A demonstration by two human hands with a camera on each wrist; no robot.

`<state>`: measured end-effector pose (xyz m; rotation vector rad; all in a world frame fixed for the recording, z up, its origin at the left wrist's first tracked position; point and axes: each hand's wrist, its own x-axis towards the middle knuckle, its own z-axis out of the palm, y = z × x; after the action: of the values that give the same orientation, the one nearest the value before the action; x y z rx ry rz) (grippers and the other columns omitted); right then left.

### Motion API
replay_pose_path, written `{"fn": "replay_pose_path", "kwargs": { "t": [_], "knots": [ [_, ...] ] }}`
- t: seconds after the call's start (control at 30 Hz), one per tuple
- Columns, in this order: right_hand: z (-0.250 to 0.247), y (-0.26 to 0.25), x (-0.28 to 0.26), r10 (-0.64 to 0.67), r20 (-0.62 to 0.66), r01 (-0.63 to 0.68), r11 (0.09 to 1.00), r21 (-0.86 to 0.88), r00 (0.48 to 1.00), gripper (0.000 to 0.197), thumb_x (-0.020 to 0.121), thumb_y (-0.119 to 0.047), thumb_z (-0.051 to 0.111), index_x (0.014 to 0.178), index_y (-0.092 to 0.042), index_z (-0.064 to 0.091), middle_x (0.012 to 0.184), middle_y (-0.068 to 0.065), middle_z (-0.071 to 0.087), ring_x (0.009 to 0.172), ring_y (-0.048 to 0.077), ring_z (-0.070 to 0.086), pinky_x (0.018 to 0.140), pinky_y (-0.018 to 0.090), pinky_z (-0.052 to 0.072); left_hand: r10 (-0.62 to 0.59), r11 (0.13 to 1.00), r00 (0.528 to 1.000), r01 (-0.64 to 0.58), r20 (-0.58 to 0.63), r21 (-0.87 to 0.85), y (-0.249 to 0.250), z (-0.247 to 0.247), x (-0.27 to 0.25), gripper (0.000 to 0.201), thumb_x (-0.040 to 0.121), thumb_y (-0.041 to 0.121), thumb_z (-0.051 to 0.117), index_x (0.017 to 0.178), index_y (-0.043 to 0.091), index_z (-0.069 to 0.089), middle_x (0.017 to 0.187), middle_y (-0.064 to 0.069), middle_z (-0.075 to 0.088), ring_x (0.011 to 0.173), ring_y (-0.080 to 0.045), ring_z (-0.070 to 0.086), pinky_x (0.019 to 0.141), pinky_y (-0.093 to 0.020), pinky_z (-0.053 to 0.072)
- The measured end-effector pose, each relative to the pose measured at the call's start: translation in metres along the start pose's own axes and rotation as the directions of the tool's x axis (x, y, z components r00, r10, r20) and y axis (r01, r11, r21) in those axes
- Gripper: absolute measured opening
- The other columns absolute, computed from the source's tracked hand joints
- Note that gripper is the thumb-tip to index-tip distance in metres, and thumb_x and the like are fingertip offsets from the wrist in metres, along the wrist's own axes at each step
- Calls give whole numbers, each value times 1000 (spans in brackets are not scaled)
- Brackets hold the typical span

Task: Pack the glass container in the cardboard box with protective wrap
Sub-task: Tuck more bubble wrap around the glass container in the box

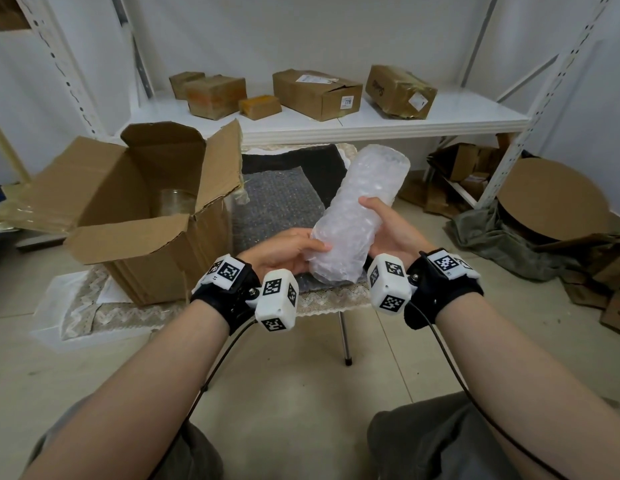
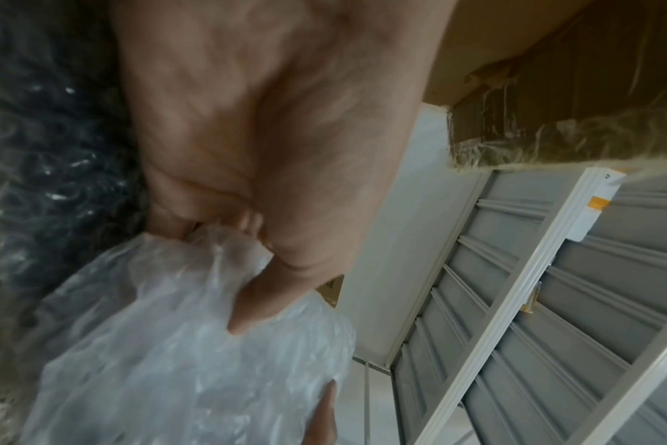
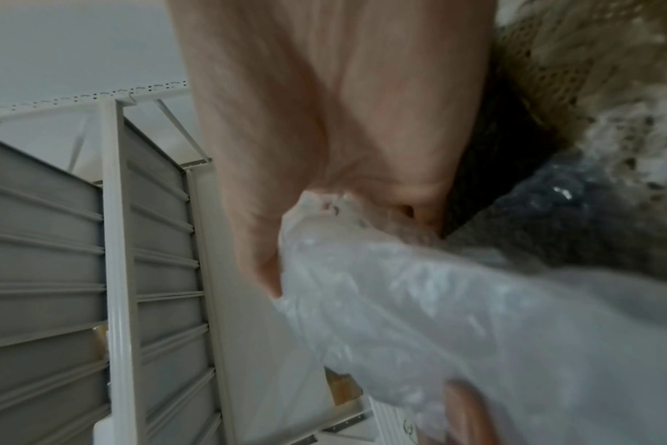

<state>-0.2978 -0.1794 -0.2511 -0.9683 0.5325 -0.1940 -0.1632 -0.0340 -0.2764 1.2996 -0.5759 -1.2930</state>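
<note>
Above the surface (image 1: pixel 331 299), the left hand (image 1: pixel 284 249) and right hand (image 1: pixel 388 226) both grip the bubble-wrapped glass container (image 1: pixel 360 209), tilted. Wrapping looks finished; next, it likely must travel left and lower into the open cardboard box (image 1: pixel 135 237).
</note>
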Motion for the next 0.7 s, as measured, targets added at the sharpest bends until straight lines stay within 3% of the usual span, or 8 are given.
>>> {"fn": "replay_pose_path", "kwargs": {
  "t": [0.1,0.17,0.27,0.37,0.57,0.7],
  "knots": [
    [4,-1,-1,-20,-27,20,1000,1,999,49,92,-26,60,136,-6,48,114,22,66,83,31,74,60,39,59,-21,998,1000,22,16,-66,1,6,-2,20,95,-3,49,113,-2,59,108,-17,68,93,-24,70,82,-30,60],
    [4,-1,0,-43,-42,43,999,10,998,48,91,-20,62,135,-5,50,110,22,67,77,30,74,57,38,58,-35,995,999,36,7,-93,1,11,-3,20,95,-1,46,112,-1,58,106,-17,68,86,-21,71,75,-28,61],
    [3,1,2,-34,-8,34,999,9,999,43,92,-16,61,133,-3,53,109,21,69,81,31,74,59,40,59,-65,996,998,66,20,-67,0,11,-4,38,94,15,55,130,2,52,120,-17,67,99,-25,70,82,-33,59],
    [3,3,4,-41,38,41,999,-12,998,45,93,-17,60,135,-4,51,124,23,64,97,35,71,68,43,59,-77,996,996,75,36,53,1,9,-7,53,84,31,71,129,6,57,121,-15,69,106,-26,68,89,-36,57],
    [2,3,7,-220,51,219,975,23,974,53,91,-11,63,139,1,45,133,26,57,121,41,58,87,48,56,-27,997,998,31,-54,77,0,16,-17,45,79,14,78,121,9,63,113,-12,73,103,-26,70,85,-37,56],
    [23,-3,0,-304,100,302,953,32,948,47,96,-9,55,139,3,44,129,26,58,117,38,61,88,45,56,10,998,992,-2,-123,67,16,23,-37,40,82,10,76,120,7,63,112,-13,72,99,-25,71,79,-35,58]
  ]
}}
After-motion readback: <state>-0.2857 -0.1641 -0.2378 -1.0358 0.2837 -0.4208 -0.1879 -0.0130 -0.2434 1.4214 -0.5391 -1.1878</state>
